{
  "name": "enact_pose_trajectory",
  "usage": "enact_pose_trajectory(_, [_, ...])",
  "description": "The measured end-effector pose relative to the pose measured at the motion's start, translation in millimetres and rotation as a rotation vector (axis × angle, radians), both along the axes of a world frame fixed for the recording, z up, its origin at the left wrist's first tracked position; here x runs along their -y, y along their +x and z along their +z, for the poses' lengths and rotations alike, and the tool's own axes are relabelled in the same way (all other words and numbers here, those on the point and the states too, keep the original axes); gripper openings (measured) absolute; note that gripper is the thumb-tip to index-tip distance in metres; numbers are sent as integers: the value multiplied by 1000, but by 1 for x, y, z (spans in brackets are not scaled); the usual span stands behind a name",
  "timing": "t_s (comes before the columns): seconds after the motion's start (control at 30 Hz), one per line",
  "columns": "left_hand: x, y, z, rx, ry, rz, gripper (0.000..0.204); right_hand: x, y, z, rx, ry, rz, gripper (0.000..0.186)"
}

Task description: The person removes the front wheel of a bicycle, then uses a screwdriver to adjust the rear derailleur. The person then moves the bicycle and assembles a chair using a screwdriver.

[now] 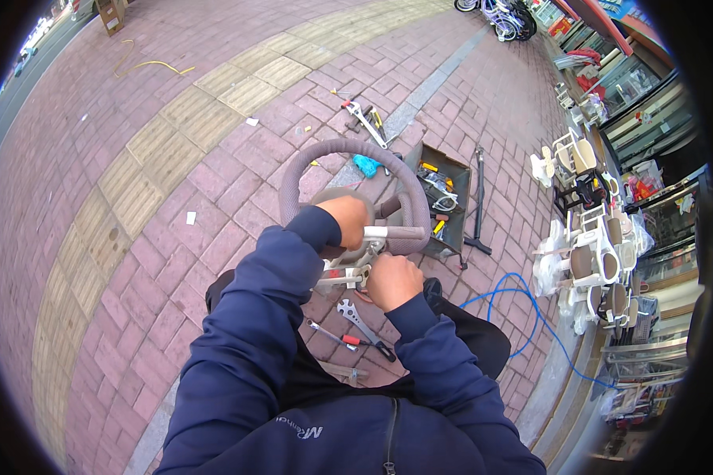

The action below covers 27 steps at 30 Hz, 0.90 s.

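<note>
A grey padded loop [345, 146], like the rail of a child's bicycle seat, stands in front of me with a white metal bracket [342, 277] at its near side. My left hand [347, 220] is closed on the seat frame inside the loop, beside a short white tube. Close to the bracket's bolted joint, my right hand [396, 281] is curled into a fist; its fingers hide whatever they hold. On the paving between my legs lie a flat multi-hole wrench [356, 317] with a dark handle and a slim metal tool [333, 336] with a red part.
An open toolbox [444, 154] stands right of the loop, a black rod [480, 190] beside it. Beyond lie an adjustable wrench [367, 123] and a turquoise cloth [366, 165]. A blue hose [535, 305] runs right toward several white child seats [594, 257] by a shopfront.
</note>
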<state>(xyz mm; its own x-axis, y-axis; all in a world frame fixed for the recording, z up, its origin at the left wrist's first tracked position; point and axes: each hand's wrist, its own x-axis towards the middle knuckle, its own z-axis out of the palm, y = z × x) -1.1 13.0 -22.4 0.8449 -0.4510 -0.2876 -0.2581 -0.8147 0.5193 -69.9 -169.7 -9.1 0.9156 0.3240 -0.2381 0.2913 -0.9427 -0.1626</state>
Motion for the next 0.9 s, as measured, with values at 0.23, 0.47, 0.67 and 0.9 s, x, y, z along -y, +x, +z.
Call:
enact_pose_trajectory(0.23, [-1, 2, 3, -20, -4, -17, 29, 10, -18, -38, 22, 76, -66, 16])
enact_pose_trajectory(0.47, [-4, 4, 2, -17, -84, 18, 21, 18, -31, -107, 244, 246, -124, 22])
enact_pose_trajectory(0.67, [-2, -1, 3, -27, -73, 36, 23, 22, -33, -123, 262, 408, -126, 12])
enact_pose_trajectory(0.9, [0, 2, -3, 13, -79, 17, 23, 7, -38, -108, 199, 469, -134, 13])
